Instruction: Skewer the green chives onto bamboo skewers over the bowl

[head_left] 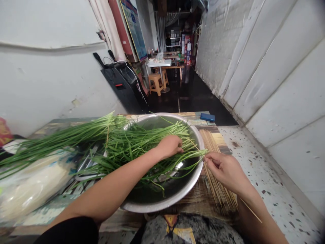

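Note:
A wide metal basin (162, 205) holds a heap of long green garlic chives (142, 142), their pale ends toward the right. My left hand (171, 146) rests over the heap, fingers curled around some stalks. At the basin's right rim, my right hand (227, 171) is closed with thumb and forefinger pinching a thin bamboo skewer (251, 210), whose rear part sticks out below the wrist. The pale ends of a few chives meet these fingertips. Whether the skewer's point has gone through them is too small to tell.
Many loose bamboo skewers (215, 183) lie right of the basin. More chives (76, 134) spread across the table's left, beside a clear plastic bag (35, 183) with pale contents. A blue box (207, 117) sits at the far edge. Stools (155, 83) and a small table (162, 63) stand beyond.

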Action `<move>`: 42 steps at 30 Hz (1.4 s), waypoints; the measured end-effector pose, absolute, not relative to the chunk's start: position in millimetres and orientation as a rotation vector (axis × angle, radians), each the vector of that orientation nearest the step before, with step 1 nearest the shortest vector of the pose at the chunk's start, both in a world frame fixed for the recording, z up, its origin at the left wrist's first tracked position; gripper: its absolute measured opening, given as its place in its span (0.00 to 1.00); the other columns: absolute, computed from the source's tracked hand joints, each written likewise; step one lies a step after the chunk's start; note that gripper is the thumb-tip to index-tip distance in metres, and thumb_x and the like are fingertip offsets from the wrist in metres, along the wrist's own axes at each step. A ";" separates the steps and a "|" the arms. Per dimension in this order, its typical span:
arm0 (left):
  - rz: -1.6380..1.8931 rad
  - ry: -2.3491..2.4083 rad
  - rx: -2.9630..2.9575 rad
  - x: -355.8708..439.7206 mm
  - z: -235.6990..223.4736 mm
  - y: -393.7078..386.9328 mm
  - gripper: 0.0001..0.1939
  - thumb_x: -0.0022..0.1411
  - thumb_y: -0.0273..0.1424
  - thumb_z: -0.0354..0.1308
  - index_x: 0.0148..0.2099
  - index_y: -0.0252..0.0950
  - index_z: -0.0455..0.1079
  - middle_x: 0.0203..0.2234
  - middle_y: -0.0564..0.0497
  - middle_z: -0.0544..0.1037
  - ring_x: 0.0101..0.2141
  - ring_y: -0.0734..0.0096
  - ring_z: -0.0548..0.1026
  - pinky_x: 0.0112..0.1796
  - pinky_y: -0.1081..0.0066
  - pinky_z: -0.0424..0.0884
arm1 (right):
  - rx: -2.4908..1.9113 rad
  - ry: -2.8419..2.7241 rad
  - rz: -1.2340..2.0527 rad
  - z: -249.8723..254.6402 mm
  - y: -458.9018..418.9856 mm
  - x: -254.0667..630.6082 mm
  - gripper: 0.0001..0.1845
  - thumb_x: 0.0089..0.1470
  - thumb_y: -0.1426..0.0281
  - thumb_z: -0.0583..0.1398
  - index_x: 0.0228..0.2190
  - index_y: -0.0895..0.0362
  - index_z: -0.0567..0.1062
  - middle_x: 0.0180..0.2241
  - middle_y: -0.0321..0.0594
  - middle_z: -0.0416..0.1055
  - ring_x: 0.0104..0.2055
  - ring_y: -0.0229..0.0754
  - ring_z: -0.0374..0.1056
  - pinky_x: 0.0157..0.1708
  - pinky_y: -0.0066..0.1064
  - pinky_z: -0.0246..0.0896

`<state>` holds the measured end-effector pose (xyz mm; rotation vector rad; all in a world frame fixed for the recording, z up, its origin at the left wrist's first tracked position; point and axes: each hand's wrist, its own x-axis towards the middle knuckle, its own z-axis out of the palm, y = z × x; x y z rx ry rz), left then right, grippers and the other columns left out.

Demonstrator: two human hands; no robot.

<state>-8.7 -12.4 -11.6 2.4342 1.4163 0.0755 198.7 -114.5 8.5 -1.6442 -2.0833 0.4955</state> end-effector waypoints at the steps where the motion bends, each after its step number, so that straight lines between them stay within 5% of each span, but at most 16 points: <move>1: 0.124 1.411 2.365 -10.8 -11.9 -9.3 0.09 0.48 0.37 0.62 0.29 0.36 0.76 0.23 0.51 0.76 0.25 0.70 0.70 0.27 0.73 0.60 | -1.624 -2.055 0.523 6.8 -113.2 198.8 0.15 0.55 0.63 0.51 0.27 0.55 0.75 0.16 0.34 0.67 0.19 0.36 0.60 0.22 0.27 0.50; 10: 0.673 1.416 1.761 -28.4 -19.6 9.3 0.13 0.47 0.37 0.62 0.33 0.32 0.77 0.24 0.51 0.78 0.25 0.73 0.71 0.29 0.74 0.65 | -1.490 -1.876 0.741 -8.6 -98.3 193.0 0.15 0.54 0.65 0.52 0.28 0.58 0.75 0.19 0.34 0.70 0.22 0.36 0.64 0.24 0.26 0.56; 14: 0.678 1.385 1.694 -27.1 -18.5 8.8 0.15 0.47 0.33 0.62 0.38 0.31 0.76 0.26 0.49 0.79 0.26 0.73 0.72 0.31 0.73 0.67 | -1.443 -1.835 0.802 -9.6 -95.4 191.3 0.15 0.54 0.65 0.52 0.28 0.59 0.75 0.22 0.36 0.72 0.25 0.37 0.66 0.26 0.26 0.58; 19: 0.499 1.359 2.085 -18.9 -17.7 0.6 0.12 0.49 0.39 0.61 0.31 0.35 0.77 0.24 0.52 0.78 0.26 0.71 0.72 0.29 0.73 0.63 | -1.437 -1.822 0.827 -10.4 -94.8 190.8 0.15 0.54 0.66 0.52 0.28 0.59 0.75 0.22 0.36 0.72 0.25 0.37 0.66 0.26 0.26 0.59; 27: 0.223 1.402 2.202 -14.8 -10.2 -3.4 0.12 0.50 0.30 0.57 0.37 0.37 0.77 0.23 0.54 0.77 0.24 0.73 0.70 0.26 0.75 0.60 | -1.449 -1.839 0.827 -11.9 -94.4 191.7 0.15 0.53 0.66 0.52 0.30 0.59 0.76 0.22 0.36 0.71 0.24 0.36 0.65 0.26 0.27 0.58; 35: 0.430 1.424 2.187 -10.6 -17.4 -3.6 0.07 0.50 0.32 0.57 0.27 0.34 0.73 0.22 0.52 0.75 0.25 0.73 0.69 0.27 0.74 0.62 | -1.450 -1.825 0.836 -10.6 -94.3 190.4 0.14 0.53 0.66 0.52 0.29 0.59 0.76 0.22 0.36 0.72 0.25 0.36 0.65 0.25 0.26 0.57; 42: 0.730 1.350 1.645 -13.2 -12.9 0.6 0.13 0.50 0.27 0.58 0.40 0.30 0.75 0.25 0.51 0.77 0.25 0.75 0.70 0.31 0.74 0.67 | -1.441 -1.832 0.824 -9.9 -94.2 189.2 0.14 0.54 0.67 0.52 0.29 0.58 0.76 0.23 0.36 0.73 0.26 0.38 0.67 0.27 0.27 0.60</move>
